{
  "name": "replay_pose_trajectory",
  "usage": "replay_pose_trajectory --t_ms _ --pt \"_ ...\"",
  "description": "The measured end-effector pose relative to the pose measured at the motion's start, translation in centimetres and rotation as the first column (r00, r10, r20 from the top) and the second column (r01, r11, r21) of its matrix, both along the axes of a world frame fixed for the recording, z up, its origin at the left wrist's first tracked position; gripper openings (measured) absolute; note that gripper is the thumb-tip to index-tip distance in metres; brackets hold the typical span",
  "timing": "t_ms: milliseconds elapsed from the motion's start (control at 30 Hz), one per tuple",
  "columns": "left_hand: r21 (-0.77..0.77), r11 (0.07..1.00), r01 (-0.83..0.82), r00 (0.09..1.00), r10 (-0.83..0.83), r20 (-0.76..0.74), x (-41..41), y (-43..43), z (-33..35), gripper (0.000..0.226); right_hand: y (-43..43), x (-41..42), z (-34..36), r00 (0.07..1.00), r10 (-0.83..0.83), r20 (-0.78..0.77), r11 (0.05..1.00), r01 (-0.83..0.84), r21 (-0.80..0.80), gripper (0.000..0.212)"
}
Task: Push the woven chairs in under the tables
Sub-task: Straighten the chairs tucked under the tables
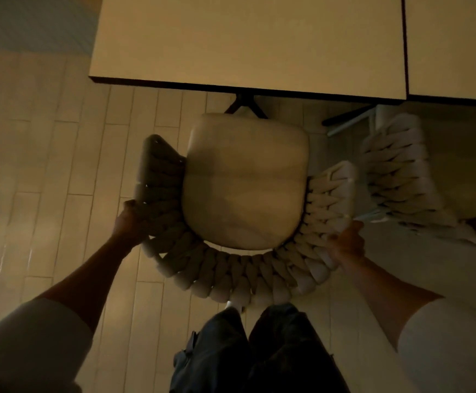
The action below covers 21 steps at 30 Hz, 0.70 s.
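Our left hand (130,219) and right hand (347,242) grip the chair (245,180) back, one per side. Next we push w/ equal force, square to the table (245,38) near edge.

A cushioned woven chair (231,273) is set facing the table (245,38), its seat short of the edge; a second chair (398,171) is placed just beside it.

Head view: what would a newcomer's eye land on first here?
The woven chair with its pale cushion fills the middle, standing just short of the table edge above it. The left hand and right hand each have a grip on its woven rim, one per side. A second woven chair stands at right.
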<state>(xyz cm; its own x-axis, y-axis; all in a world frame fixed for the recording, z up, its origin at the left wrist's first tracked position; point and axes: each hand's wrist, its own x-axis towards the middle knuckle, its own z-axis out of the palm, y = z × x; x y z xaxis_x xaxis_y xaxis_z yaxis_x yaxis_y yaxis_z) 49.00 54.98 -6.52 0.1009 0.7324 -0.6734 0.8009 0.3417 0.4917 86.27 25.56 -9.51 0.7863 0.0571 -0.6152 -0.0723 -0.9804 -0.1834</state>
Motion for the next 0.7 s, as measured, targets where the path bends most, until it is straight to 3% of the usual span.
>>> replay_pose_trajectory --t_ms 433,700 --pt "0.005 0.997 0.077 0.997 -0.077 -0.004 3.0 0.4 -0.2 0.060 0.6 4.8 0.5 0.999 -0.031 0.013 0.999 0.031 0.022 0.059" --pt "-0.011 0.997 0.078 0.996 -0.077 0.034 5.8 1.0 -0.3 0.057 2.8 9.0 0.3 0.999 0.020 0.048 0.999 -0.022 0.035 0.079"
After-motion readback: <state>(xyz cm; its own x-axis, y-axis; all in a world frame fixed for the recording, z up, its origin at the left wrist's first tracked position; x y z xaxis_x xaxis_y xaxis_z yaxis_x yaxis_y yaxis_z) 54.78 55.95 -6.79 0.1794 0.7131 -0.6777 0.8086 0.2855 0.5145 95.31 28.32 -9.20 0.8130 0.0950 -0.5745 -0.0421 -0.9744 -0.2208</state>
